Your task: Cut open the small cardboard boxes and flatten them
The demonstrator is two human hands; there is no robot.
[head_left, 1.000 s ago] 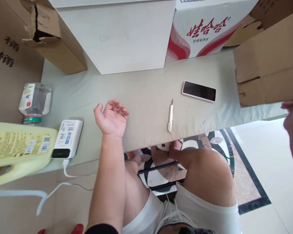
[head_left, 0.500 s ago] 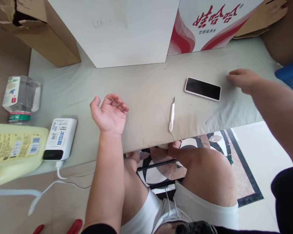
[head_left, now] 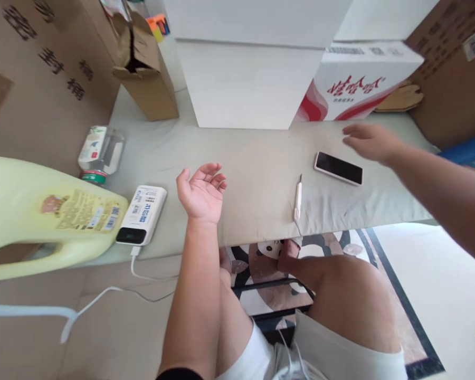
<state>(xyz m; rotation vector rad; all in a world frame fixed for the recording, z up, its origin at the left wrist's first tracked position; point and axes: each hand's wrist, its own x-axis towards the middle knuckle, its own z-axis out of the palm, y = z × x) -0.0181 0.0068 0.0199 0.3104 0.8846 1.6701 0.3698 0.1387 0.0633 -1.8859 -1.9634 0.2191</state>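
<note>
My left hand (head_left: 203, 192) rests palm up over the cloth-covered surface (head_left: 257, 163), its fingers loosely curled and apart, holding nothing. Above and to the right of the phone, my right hand (head_left: 370, 141) reaches in with its fingers stretched out, slightly blurred; no object shows in it. The phone (head_left: 339, 168) lies flat, screen dark, in a pale pink case. Between the two hands, a slim white pen-like craft knife (head_left: 298, 200) with a thin dark tip lies near the front edge, its tip pointing away from me.
To the left are a white power bank (head_left: 142, 214) with a cable, a pale yellow jug (head_left: 55, 211) and a clear bottle (head_left: 113, 150) on its side. Behind stand a small brown carton (head_left: 158, 95), a white box (head_left: 245, 84) and a red-and-white carton (head_left: 352, 87).
My right hand has moved left toward the area behind the phone, and its fingers have straightened out. My left hand keeps its palm-up pose. The camera view has shifted, showing more of the boxes.
</note>
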